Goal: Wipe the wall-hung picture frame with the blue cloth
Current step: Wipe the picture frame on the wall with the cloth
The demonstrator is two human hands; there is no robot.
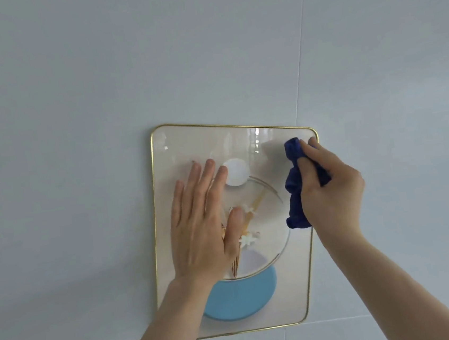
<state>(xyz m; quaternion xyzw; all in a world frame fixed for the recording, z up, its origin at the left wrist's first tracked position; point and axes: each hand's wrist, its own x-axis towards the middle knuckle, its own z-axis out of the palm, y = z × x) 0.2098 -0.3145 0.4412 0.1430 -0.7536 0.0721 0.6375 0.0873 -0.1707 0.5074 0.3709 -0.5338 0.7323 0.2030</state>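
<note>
The picture frame point(224, 131) hangs on the pale wall point(70, 89) with its long axis running up and down, gold rim all around. The right hand point(330, 186) is at its upper right corner, so nearly all of the glazed face lies to the left of and below those fingers; a wiping stroke from here would most likely travel leftward along the top or down the right side. This hand is the nearer one to the unwiped corner and is the one holding the blue cloth point(294, 187).

Its fingers point(305, 146) are curled closed around the bunched cloth, pressing the upper wad against the glass just inside the rim, while a loose tail hangs below the palm.

The left hand point(201, 222) lies flat and spread on the left-centre of the face, fingers extended upward, gripping nothing; it appears to steady the frame against the wall, and it covers a part that the cloth would have to reach later.
</note>
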